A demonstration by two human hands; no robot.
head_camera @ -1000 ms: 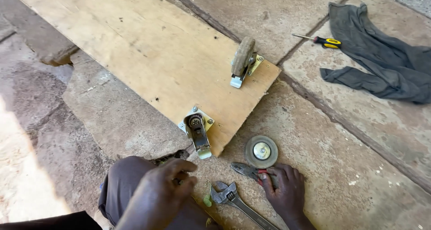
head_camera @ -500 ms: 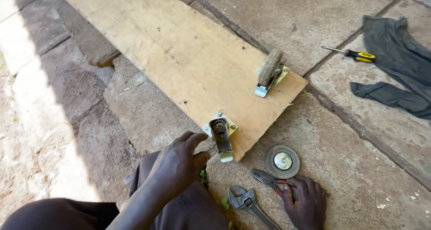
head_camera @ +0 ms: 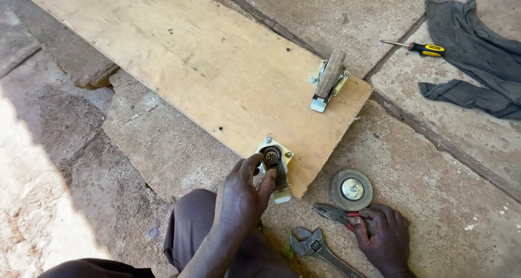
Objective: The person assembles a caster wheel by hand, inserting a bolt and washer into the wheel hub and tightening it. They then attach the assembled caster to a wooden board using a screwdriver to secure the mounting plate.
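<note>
A long plywood board (head_camera: 179, 66) lay across the stone paving, with a grey cloth (head_camera: 477, 50) at the far right. Your left hand (head_camera: 241, 194) pinched the wheelless caster bracket (head_camera: 275, 164) at the board's near corner, fingers clenched around it. Your right hand (head_camera: 382, 237) gripped red-handled pliers (head_camera: 339, 214) on the paving, just near the loose wheel (head_camera: 351, 189). An adjustable wrench (head_camera: 317, 250) lay between your hands.

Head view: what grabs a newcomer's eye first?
The long pale plywood board lying across the stone paving, with two metal caster brackets at its near end. The left hand touches the near caster bracket; the far one carries a worn wheel. The right hand rests on red-handled pliers, beside a loose round wheel.
</note>
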